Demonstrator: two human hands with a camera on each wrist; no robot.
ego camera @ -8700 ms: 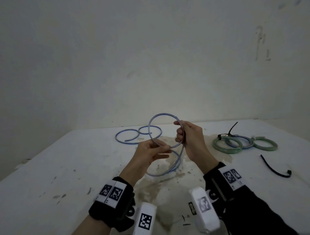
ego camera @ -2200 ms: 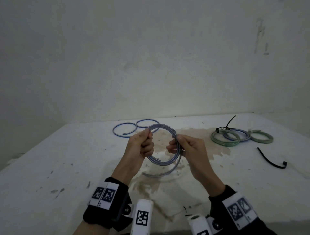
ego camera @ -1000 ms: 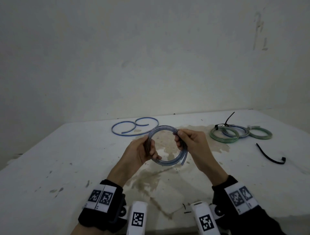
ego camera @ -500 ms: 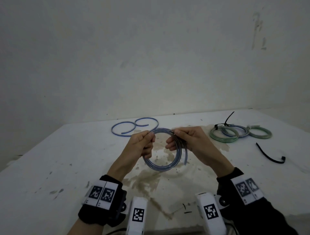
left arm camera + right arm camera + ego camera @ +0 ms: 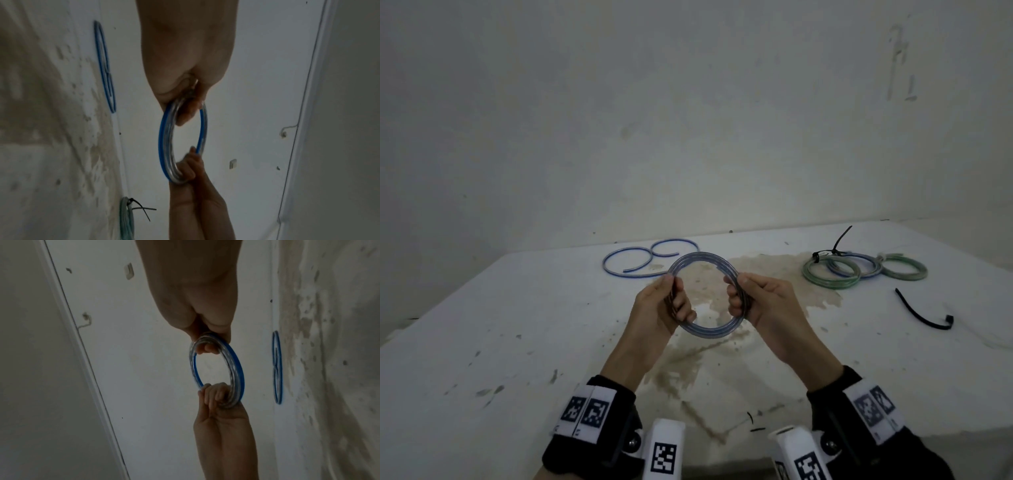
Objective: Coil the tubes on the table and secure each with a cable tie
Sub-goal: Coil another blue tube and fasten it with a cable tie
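A clear tube with a blue stripe, wound into a tight coil [image 5: 705,330] [image 5: 165,142] [image 5: 238,373], hangs above the table's middle. My left hand [image 5: 674,303] [image 5: 185,97] grips its left side with curled fingers. My right hand [image 5: 739,299] [image 5: 207,339] grips its right side. A loose blue-striped tube [image 5: 643,262] [image 5: 103,65] [image 5: 277,366] lies in two loops at the back of the table. A black cable tie [image 5: 921,313] lies at the right.
Tied green and blue coils [image 5: 859,270] [image 5: 127,217] with a black tie sticking up lie at the back right. The white table [image 5: 482,342] is stained brown at its middle. A bare wall stands close behind it.
The tube's loose loops and trailing end have been gathered into one tight coil. Both hands now grip opposite sides of it.
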